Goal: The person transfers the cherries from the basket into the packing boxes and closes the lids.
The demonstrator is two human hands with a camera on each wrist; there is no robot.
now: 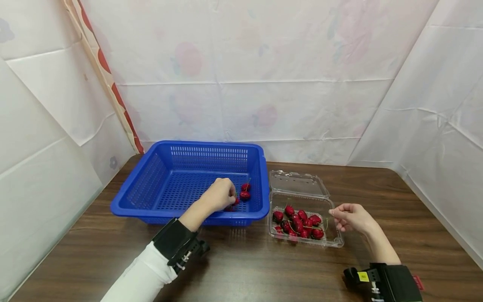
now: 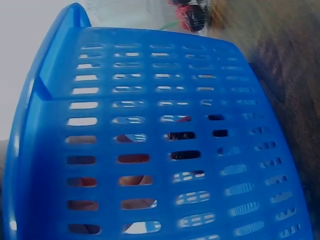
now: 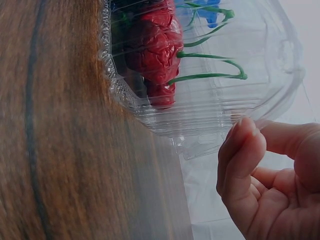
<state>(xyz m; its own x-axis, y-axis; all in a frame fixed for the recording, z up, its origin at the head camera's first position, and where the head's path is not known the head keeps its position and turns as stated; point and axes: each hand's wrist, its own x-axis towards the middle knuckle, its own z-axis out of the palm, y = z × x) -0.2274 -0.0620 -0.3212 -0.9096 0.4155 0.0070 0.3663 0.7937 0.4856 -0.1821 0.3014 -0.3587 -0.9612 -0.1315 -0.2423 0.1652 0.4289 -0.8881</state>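
Observation:
My left hand (image 1: 219, 195) reaches over the near wall of a blue plastic basket (image 1: 128, 205). Its curled fingers are at a red cherry (image 1: 236, 201) low in the near right corner, partly hidden by the hand. Two more cherries, one of them this cherry (image 1: 245, 196), lie just beyond. Through the basket slots, the left wrist view shows bits of fingers (image 2: 135, 180). To the right, a clear plastic clamshell box (image 1: 337, 242) holds several red cherries (image 1: 297, 224) with green stems. My right hand (image 1: 352, 217) pinches the box's right rim between thumb and fingers.
The box's clear lid (image 1: 298, 183) lies folded back behind it, close to the basket's right wall. Both containers stand on a brown wooden table (image 1: 241, 268). Pale printed sheeting (image 1: 234, 84) hangs behind the table and along both sides.

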